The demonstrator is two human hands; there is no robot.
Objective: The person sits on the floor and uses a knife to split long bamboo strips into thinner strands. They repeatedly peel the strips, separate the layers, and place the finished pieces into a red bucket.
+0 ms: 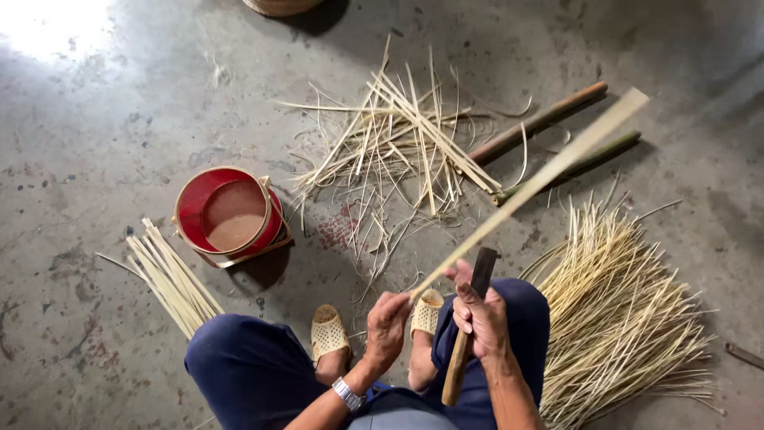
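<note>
Pale bamboo, one long flat strip, pinched at its near end in my left hand. My right hand is wrapped round a wooden-handled knife with a dark blade, blade touching the strip. Round red bucket sits well left of the strip.

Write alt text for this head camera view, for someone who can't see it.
A seated person's left hand holds a long bamboo strip while the right hand grips a wooden-handled knife against it. Bamboo slivers, poles and a red bucket lie on the concrete floor.
</note>
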